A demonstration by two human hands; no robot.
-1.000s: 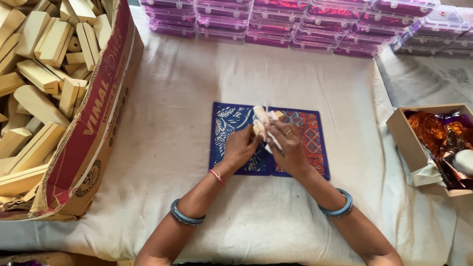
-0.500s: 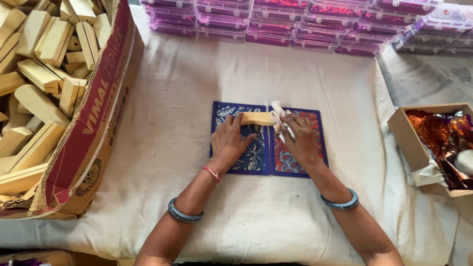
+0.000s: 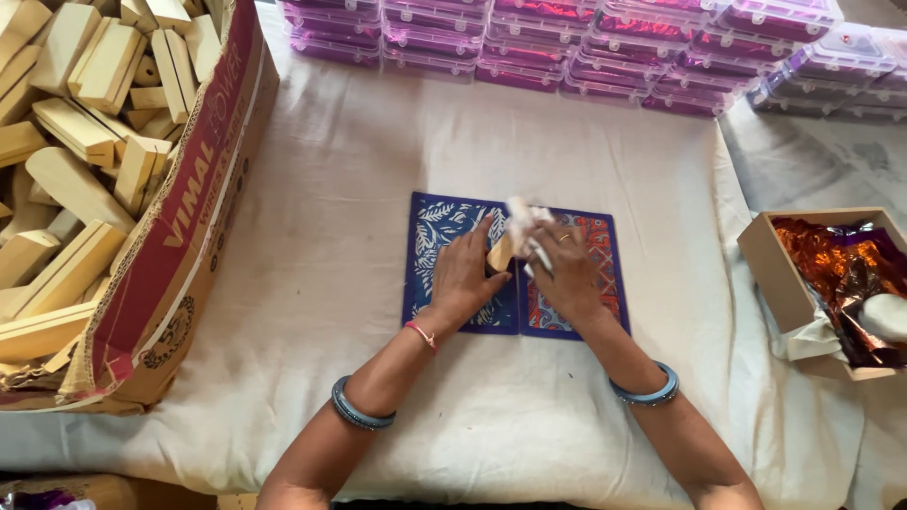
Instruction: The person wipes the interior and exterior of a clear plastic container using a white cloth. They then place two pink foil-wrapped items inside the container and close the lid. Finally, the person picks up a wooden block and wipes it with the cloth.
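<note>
At your far left sits the cardboard box, heaped with pale wooden blocks. Leave it alone while this piece is in hand.

Your left hand lies fingers together over the blue half of the patterned mat, its fingertips pinching the lower end of a small wooden block, which stands tilted over the middle of the mat. Hold that end firmly and keep the heel of the hand down on the mat, so the block does not twist as you rub.

Your right hand is curled around a white cloth, pressing it to the upper end of the block; the cloth is blurred, so how it is folded cannot be told. Judging by this, the step is wiping the block. Work along its length and turn it to reach each face. Keep the work over the mat, so dust stays off the white sheet covering the counter.

At your right stands an open box lined with shiny foil, well apart from your hands.
</note>
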